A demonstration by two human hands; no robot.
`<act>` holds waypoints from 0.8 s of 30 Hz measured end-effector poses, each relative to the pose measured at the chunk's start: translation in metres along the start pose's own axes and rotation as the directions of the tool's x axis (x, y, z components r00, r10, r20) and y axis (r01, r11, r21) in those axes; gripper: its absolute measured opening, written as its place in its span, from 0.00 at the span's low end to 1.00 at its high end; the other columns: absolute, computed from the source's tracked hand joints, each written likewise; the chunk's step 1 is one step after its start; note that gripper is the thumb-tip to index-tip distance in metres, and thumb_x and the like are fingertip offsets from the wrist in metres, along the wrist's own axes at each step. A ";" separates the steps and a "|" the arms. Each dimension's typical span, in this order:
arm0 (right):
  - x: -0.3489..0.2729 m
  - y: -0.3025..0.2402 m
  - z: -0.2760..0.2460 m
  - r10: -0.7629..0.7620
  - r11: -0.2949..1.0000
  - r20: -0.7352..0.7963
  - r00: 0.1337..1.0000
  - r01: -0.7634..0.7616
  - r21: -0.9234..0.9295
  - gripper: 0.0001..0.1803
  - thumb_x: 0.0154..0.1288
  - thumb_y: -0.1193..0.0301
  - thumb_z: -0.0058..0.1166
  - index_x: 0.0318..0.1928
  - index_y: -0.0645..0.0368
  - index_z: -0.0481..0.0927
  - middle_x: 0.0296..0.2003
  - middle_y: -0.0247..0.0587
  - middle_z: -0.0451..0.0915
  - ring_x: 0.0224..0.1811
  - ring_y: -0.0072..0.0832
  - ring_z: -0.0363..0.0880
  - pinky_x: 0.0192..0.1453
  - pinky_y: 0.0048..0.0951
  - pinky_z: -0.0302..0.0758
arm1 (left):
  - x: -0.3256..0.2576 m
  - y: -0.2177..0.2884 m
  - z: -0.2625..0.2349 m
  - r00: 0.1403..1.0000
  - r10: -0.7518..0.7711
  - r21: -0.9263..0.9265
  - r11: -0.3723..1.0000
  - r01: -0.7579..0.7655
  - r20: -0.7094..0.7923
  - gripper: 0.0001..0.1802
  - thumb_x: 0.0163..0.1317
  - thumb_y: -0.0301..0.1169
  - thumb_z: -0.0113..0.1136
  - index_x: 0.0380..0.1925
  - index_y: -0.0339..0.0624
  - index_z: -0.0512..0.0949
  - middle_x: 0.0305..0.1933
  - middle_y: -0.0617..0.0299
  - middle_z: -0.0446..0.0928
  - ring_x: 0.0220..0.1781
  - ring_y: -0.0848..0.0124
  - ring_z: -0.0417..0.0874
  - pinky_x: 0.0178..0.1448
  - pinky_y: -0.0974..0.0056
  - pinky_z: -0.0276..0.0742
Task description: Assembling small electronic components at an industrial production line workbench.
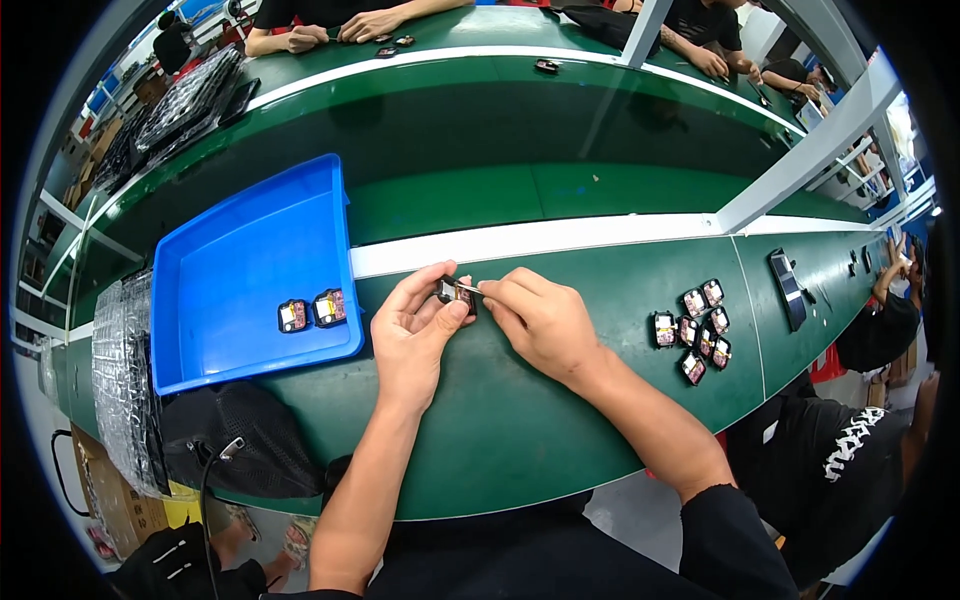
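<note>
My left hand (410, 335) is closed on a small black-cased electronic module (455, 294), held up above the green table between thumb and fingers. My right hand (545, 325) pinches a thin metal tool (471, 288) whose tip reaches the module's open face. Whether it is tweezers or a pick, I cannot tell. To the right of my hands, several similar modules (688, 331) lie grouped on the table, showing pinkish and pale parts inside black casings. Two more modules (292, 316) sit inside the blue tray (205, 378) to my left.
A black mesh bag (240, 440) lies at the table's left edge, beside bubble-wrapped stacks (122, 390). A white rail (540, 238) runs behind my hands and meets a slanted post (815, 150). A black device (787, 290) rests farther right. Co-workers sit across and to the right.
</note>
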State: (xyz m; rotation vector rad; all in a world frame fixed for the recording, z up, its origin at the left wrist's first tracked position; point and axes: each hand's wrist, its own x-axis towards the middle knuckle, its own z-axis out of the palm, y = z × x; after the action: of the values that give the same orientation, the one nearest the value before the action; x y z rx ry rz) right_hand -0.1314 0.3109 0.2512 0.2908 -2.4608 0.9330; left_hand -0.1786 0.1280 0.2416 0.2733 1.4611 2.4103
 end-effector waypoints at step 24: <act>-0.003 0.004 -0.006 0.213 0.950 -0.065 0.975 -0.191 0.248 0.10 0.71 0.77 0.65 0.50 0.62 0.85 0.40 0.43 0.86 0.33 0.32 0.86 0.35 0.32 0.80 | -0.009 0.060 -0.006 0.833 0.516 0.507 0.673 -0.539 0.199 0.25 0.56 0.18 0.78 0.55 0.32 0.84 0.62 0.50 0.82 0.61 0.63 0.84 0.62 0.62 0.82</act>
State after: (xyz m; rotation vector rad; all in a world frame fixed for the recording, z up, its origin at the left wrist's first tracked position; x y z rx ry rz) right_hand -0.1277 0.3183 0.2513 0.0732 -2.3259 1.3062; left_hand -0.1824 0.0938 0.2921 1.0023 2.2934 2.2705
